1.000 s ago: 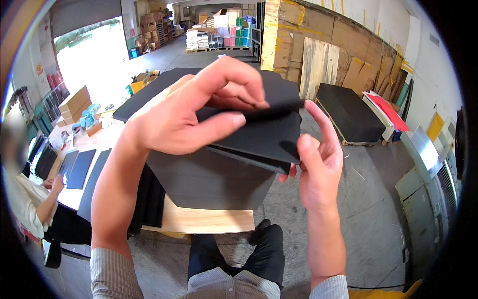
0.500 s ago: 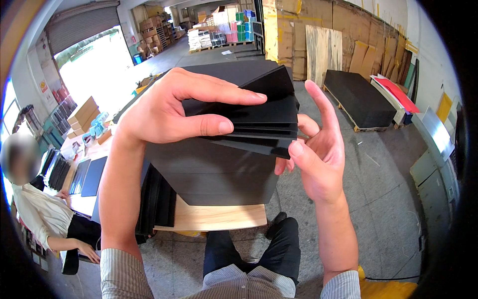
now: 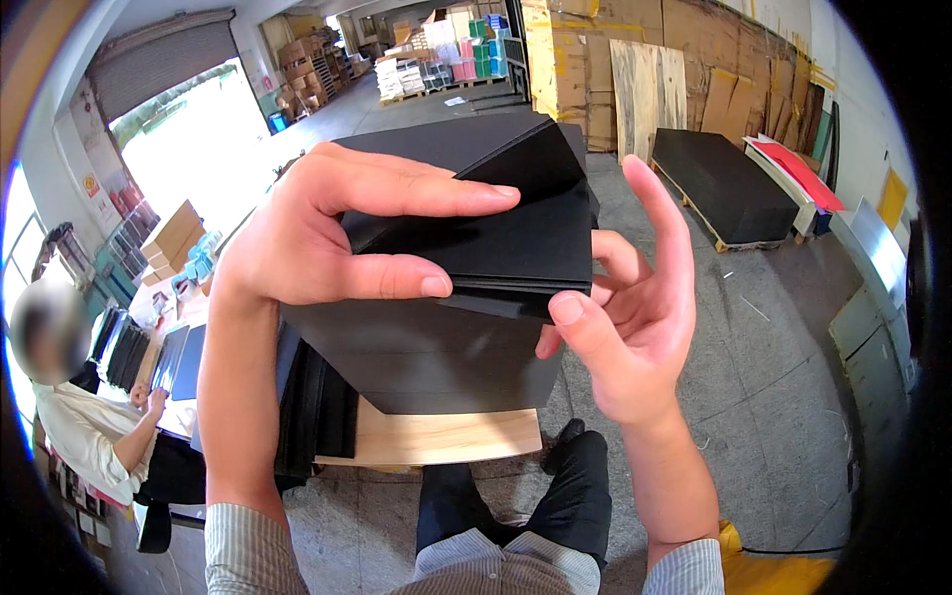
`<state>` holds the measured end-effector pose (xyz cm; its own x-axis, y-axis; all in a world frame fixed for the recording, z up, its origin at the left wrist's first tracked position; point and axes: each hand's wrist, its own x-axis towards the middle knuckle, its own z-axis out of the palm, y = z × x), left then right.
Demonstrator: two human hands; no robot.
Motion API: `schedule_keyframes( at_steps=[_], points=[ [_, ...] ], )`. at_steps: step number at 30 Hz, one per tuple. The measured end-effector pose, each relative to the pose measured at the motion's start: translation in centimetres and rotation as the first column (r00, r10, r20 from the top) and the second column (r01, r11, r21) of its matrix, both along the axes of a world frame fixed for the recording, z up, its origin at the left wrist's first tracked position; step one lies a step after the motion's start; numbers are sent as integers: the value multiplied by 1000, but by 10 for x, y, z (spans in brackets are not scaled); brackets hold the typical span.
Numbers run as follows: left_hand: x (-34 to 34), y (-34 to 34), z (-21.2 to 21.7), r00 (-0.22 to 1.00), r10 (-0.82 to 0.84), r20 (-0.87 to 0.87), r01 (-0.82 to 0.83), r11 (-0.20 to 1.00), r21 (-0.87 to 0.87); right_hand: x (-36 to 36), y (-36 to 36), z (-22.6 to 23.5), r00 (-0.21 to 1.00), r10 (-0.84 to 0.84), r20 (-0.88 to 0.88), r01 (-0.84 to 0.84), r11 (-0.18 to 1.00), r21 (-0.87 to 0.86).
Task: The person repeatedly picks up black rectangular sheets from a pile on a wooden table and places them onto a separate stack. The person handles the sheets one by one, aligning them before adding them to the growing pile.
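Over one large black stack point(image 3: 446, 362) on one wooden counter point(image 3: 436, 436), a single fan of black sheets point(image 3: 506, 238) is held up between two hands; handling it well likely means keeping the left end firm and evening the right edges without creasing them. The left hand point(image 3: 297, 233) has its grip closed on the fan; the right hand point(image 3: 640, 332) cups its right edge, forefinger raised, whether pinching I cannot tell. Overlap defeats a sheet count.
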<state>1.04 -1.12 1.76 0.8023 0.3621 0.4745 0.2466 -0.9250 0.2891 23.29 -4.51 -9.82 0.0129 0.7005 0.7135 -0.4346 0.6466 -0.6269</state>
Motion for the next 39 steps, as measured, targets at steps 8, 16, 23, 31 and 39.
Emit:
schedule_keyframes(
  at_steps=[8,16,23,31,39],
  points=[
    [-3,6,-4,999,-27,27,25,998,66,-7,-6,0,1000,-30,-6,30,999,12],
    [0,1,0,1000,-7,10,7,1000,8,-13,-9,3,997,-39,-63,37,999,-39],
    [-3,3,-3,999,-18,42,18,1000,15,-13,-9,1,998,-36,-48,36,999,-3],
    [-3,5,-3,999,-33,25,32,999,33,-12,-8,-1,999,-18,-39,18,1000,19],
    [-2,4,-4,999,-31,24,30,999,39,-13,-8,-4,999,7,-42,-5,1000,30]
  ],
)
